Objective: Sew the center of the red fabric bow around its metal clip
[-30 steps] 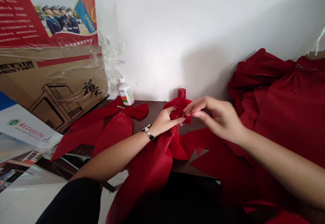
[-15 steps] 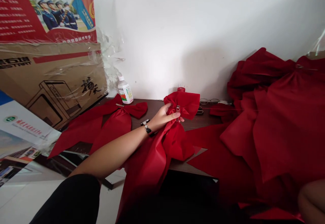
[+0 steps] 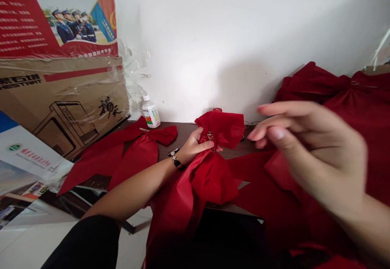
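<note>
My left hand (image 3: 196,145) is closed round the gathered middle of a red cloth bow (image 3: 210,167), where a small metal clip (image 3: 210,137) pinches the folds. The bow's tails hang over the front edge of the dark table (image 3: 185,129). A watch sits on my left wrist. My right hand (image 3: 310,147) is raised close to the camera at the right, fingers loosely curled and stretched toward the bow, with nothing visible in them. It is slightly blurred and does not touch the cloth.
A finished red bow (image 3: 137,143) lies on the table at the left. A heap of red bows (image 3: 359,110) fills the right side. A small white bottle (image 3: 150,112) stands by the wall. A cardboard box (image 3: 61,98) with a poster leans at the left.
My right hand left the bow's knot, dropped out of view, and has come back up close to the camera. My left hand kept its hold on the bow.
</note>
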The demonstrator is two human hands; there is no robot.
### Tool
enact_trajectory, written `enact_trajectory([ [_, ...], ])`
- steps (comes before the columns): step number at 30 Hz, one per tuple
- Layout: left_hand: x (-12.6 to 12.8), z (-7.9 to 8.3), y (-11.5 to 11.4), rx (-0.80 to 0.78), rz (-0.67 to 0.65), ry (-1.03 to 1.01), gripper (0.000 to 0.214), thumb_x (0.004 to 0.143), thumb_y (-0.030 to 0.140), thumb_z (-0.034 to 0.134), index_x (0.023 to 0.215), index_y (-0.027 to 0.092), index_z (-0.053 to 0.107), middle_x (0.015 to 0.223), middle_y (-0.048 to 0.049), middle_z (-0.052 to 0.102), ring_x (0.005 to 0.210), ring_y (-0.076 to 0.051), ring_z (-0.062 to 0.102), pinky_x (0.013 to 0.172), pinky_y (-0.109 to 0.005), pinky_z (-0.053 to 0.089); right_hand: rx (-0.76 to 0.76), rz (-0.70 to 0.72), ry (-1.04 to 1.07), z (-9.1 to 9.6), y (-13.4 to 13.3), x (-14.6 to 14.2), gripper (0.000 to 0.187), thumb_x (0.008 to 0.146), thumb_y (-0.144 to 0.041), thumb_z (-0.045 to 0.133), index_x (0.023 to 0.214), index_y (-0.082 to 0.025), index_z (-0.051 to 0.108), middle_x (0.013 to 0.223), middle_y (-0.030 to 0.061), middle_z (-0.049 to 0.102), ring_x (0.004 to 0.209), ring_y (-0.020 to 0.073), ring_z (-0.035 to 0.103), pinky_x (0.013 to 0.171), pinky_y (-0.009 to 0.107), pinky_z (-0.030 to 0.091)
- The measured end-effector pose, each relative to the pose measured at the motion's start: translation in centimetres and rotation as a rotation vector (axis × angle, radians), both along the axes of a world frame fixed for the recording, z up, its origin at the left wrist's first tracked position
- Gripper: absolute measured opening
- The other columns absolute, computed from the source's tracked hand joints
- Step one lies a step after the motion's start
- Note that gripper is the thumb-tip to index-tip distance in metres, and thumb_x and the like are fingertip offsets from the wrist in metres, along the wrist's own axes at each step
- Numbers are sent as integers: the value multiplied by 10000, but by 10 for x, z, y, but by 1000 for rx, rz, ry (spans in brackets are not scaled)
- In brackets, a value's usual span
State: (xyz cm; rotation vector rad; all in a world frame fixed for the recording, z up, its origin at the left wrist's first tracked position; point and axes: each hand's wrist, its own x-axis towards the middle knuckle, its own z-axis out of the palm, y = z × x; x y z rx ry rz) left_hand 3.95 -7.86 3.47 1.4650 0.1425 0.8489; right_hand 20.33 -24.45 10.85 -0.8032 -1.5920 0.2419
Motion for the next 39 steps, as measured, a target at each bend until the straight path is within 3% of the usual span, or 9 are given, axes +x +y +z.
enact_trajectory([
  [4, 0, 2, -1, 44, 71, -32, 454, 610, 412, 829, 909, 166, 590, 778, -23, 697, 714, -172, 689, 701, -288, 537, -191, 126, -10, -10, 27, -6, 101, 894, -234, 587, 956, -174, 640, 847, 41, 712, 738, 123, 687, 673, 221, 580],
  [7, 0, 3, -1, 74, 103, -32, 435, 592, 421, 835, 860, 159, 613, 749, -13, 689, 671, -137, 657, 684, -261, 518, -278, 129, -107, -19, 41, -5, 120, 910, -278, 555, 903, -169, 604, 740, 16, 667, 613, 103, 639, 574, 208, 537],
  [12, 0, 2, 0, 151, 189, 17, 425, 589, 462, 822, 796, 139, 642, 714, -9, 674, 653, -110, 615, 658, -217, 488, -204, -39, -331, -25, 47, -8, 111, 927, -211, 477, 917, -178, 583, 772, 17, 631, 664, 100, 585, 616, 209, 477],
  [16, -1, 0, 2, 178, 326, 15, 413, 570, 460, 830, 723, 139, 621, 680, 10, 649, 609, -80, 559, 610, -187, 455, -252, 6, -355, -25, 48, -8, 164, 902, -152, 455, 1013, -191, 569, 828, 28, 661, 731, 124, 638, 679, 237, 523],
  [20, -3, 2, 0, 234, 328, 65, 401, 598, 484, 803, 679, 139, 617, 658, 1, 638, 595, -91, 543, 621, -213, 459, -333, 57, -280, -27, 50, -7, 111, 888, -218, 512, 956, -180, 591, 864, 55, 716, 788, 164, 701, 735, 288, 570],
  [31, -3, 2, -2, 287, 339, 72, 354, 592, 399, 821, 675, 139, 595, 659, 7, 627, 592, -89, 527, 626, -219, 458, -275, -3, -378, -30, 52, -10, 83, 910, -222, 482, 854, -185, 531, 727, 10, 682, 628, 121, 664, 601, 229, 499],
  [39, 0, 0, -4, 320, 443, 66, 380, 575, 407, 827, 736, 160, 589, 762, -14, 667, 704, -131, 590, 749, -273, 497, -241, -24, -398, -35, 55, -11, 72, 901, -187, 468, 832, -203, 484, 685, 6, 646, 563, 126, 602, 554, 237, 450],
])
